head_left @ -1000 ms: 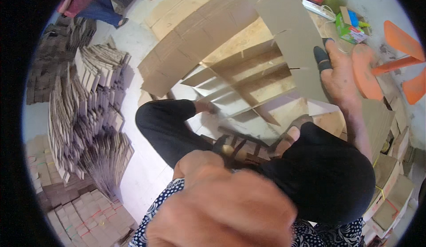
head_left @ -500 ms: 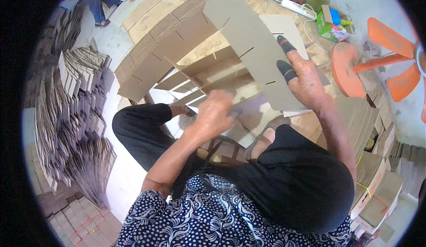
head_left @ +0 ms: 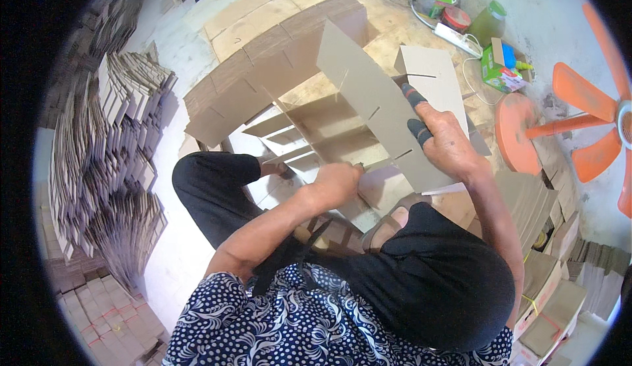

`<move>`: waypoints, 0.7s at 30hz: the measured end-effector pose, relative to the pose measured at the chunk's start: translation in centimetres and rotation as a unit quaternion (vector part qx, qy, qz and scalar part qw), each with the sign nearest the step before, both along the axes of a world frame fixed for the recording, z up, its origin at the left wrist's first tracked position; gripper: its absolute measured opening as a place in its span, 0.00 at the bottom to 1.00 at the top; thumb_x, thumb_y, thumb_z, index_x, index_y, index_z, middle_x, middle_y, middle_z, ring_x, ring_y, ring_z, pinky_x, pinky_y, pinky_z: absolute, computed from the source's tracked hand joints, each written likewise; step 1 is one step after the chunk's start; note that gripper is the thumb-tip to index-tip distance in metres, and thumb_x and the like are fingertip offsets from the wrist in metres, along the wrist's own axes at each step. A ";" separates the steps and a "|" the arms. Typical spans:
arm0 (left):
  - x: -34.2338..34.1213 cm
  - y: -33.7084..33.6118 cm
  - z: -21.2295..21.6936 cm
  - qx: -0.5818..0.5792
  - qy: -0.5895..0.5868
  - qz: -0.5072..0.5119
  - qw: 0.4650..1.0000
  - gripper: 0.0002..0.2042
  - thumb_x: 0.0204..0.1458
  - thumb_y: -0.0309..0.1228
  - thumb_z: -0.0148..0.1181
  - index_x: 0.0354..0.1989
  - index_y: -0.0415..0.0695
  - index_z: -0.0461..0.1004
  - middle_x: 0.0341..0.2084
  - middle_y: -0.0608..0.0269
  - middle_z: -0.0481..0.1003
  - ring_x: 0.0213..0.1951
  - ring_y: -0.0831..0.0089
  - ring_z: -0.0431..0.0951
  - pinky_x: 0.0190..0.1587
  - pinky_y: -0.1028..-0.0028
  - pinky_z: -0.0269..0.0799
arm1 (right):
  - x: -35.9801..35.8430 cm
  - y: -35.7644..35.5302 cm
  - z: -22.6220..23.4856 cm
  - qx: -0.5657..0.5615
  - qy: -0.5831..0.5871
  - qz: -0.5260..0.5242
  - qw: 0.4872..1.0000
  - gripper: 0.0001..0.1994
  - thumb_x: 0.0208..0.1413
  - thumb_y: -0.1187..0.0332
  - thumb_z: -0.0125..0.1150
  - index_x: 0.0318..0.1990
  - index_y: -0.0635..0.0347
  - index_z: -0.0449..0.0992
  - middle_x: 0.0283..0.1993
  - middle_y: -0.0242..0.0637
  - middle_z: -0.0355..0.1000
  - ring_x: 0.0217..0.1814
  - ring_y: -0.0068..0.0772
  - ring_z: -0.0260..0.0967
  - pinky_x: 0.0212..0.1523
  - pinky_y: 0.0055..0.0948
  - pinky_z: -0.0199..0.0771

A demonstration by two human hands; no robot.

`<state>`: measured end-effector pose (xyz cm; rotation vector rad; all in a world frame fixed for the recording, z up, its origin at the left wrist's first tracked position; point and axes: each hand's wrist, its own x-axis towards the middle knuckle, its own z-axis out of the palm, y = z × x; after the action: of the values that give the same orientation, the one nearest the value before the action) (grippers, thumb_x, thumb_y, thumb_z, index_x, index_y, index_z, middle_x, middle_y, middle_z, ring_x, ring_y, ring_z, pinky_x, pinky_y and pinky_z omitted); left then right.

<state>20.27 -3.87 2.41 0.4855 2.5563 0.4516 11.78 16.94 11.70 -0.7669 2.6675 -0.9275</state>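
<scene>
My right hand (head_left: 451, 143), with dark covers on its fingers, is closed on a long slotted cardboard strip (head_left: 359, 93). The strip stands tilted over a partly assembled cardboard divider grid (head_left: 322, 112) between my knees. Lower and to the left, my left hand (head_left: 336, 185) is closed at the near end of a cardboard cross strip (head_left: 378, 166), its fingertips partly hidden. Behind my right hand stands another slotted cardboard piece (head_left: 434, 70); whether that hand touches it, I cannot tell.
A curved row of slotted cardboard strips (head_left: 263, 70) stands beyond the grid. Fanned cardboard stacks (head_left: 108, 162) fill the left side. At the right are an orange fan (head_left: 517, 132), a white power strip (head_left: 457, 39), a green box (head_left: 501, 70) and cartons (head_left: 550, 313).
My left hand has moved right and slightly down, onto the end of a cross strip. The strip in my right hand now sits lower against the grid. The whole view has shifted a little.
</scene>
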 end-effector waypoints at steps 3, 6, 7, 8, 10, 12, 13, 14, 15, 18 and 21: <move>0.3 -0.4 0.0 0.019 0.028 0.006 0.999 0.09 0.44 0.25 0.51 0.34 0.35 0.69 0.25 0.43 0.75 0.32 0.48 0.78 0.33 0.55 0.73 | -0.1 -0.5 -0.3 0.061 -0.033 -0.008 0.998 0.28 0.50 0.82 0.50 0.62 0.58 0.60 0.49 0.59 0.68 0.53 0.54 0.67 0.53 0.35 0.65; 0.6 -0.7 -0.8 0.041 0.067 0.017 0.997 0.09 0.42 0.24 0.52 0.32 0.34 0.68 0.23 0.43 0.75 0.30 0.47 0.78 0.31 0.55 0.74 | 0.4 -0.9 -1.1 0.057 -0.029 -0.024 0.998 0.28 0.51 0.81 0.50 0.63 0.57 0.60 0.48 0.59 0.68 0.53 0.54 0.68 0.53 0.34 0.66; 0.7 -0.8 -1.0 0.049 0.080 0.021 0.995 0.09 0.41 0.24 0.52 0.32 0.34 0.68 0.22 0.43 0.74 0.30 0.47 0.78 0.30 0.55 0.74 | 0.5 -0.7 -0.8 0.044 -0.021 -0.024 0.998 0.28 0.51 0.81 0.51 0.63 0.57 0.60 0.48 0.59 0.69 0.52 0.54 0.68 0.52 0.34 0.66; 0.8 -0.8 -0.9 0.042 0.080 0.024 0.996 0.08 0.42 0.25 0.52 0.32 0.35 0.69 0.22 0.44 0.75 0.29 0.48 0.78 0.30 0.56 0.73 | 0.7 -0.5 -0.8 0.030 -0.015 -0.023 0.999 0.28 0.51 0.81 0.51 0.63 0.57 0.59 0.48 0.59 0.69 0.52 0.54 0.68 0.52 0.34 0.66; 0.8 -0.9 -0.4 0.029 0.080 0.029 0.996 0.08 0.44 0.25 0.51 0.32 0.36 0.71 0.22 0.46 0.76 0.28 0.51 0.78 0.30 0.57 0.73 | 1.0 -0.3 -0.6 0.011 -0.001 -0.013 1.000 0.28 0.51 0.81 0.51 0.63 0.57 0.60 0.47 0.59 0.69 0.51 0.54 0.69 0.51 0.34 0.67; 1.0 -0.9 -0.6 0.043 0.066 0.027 0.997 0.09 0.41 0.24 0.53 0.32 0.36 0.69 0.23 0.44 0.75 0.30 0.48 0.78 0.31 0.55 0.73 | 1.5 -0.2 -0.7 0.001 0.012 0.003 1.000 0.28 0.51 0.81 0.51 0.62 0.57 0.60 0.46 0.59 0.70 0.51 0.54 0.69 0.50 0.33 0.67; 1.0 -0.9 -0.7 0.049 0.059 0.026 0.997 0.10 0.39 0.24 0.54 0.33 0.36 0.68 0.24 0.43 0.75 0.31 0.47 0.78 0.32 0.55 0.73 | 1.4 -0.3 -0.7 0.002 0.011 0.001 1.000 0.26 0.47 0.82 0.50 0.57 0.59 0.62 0.42 0.59 0.70 0.47 0.56 0.69 0.46 0.38 0.67; 1.1 -0.9 -0.7 0.054 0.055 0.025 0.997 0.10 0.39 0.24 0.54 0.33 0.36 0.68 0.24 0.43 0.75 0.31 0.47 0.78 0.32 0.55 0.73 | 1.4 -0.4 -0.8 0.003 0.011 -0.003 1.000 0.25 0.42 0.84 0.50 0.53 0.61 0.64 0.38 0.60 0.70 0.44 0.58 0.69 0.42 0.42 0.68; 1.2 -0.9 -0.6 0.059 0.052 0.024 0.997 0.10 0.39 0.24 0.54 0.33 0.36 0.68 0.24 0.43 0.75 0.32 0.46 0.78 0.32 0.54 0.73 | 1.4 -0.5 -0.8 0.003 0.010 -0.006 1.000 0.24 0.38 0.86 0.49 0.48 0.63 0.66 0.33 0.60 0.70 0.40 0.60 0.70 0.39 0.46 0.68; 1.4 -0.8 -0.2 0.060 0.048 0.026 0.997 0.10 0.39 0.24 0.54 0.33 0.36 0.68 0.24 0.43 0.75 0.32 0.47 0.77 0.32 0.54 0.73 | 1.0 -0.7 -1.4 0.007 0.055 0.005 0.998 0.26 0.38 0.85 0.50 0.50 0.62 0.66 0.34 0.61 0.70 0.41 0.60 0.70 0.40 0.45 0.68; 1.5 -1.0 -0.2 0.058 0.056 0.021 0.997 0.10 0.39 0.25 0.55 0.33 0.36 0.68 0.24 0.43 0.75 0.31 0.47 0.77 0.32 0.55 0.73 | 0.7 -0.9 -0.8 -0.049 0.085 0.003 0.995 0.27 0.38 0.85 0.50 0.52 0.64 0.66 0.33 0.60 0.71 0.40 0.60 0.70 0.40 0.46 0.69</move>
<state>21.76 -4.84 2.19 0.5124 2.6633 0.6055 12.51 16.08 10.92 -0.9130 2.7798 -1.0421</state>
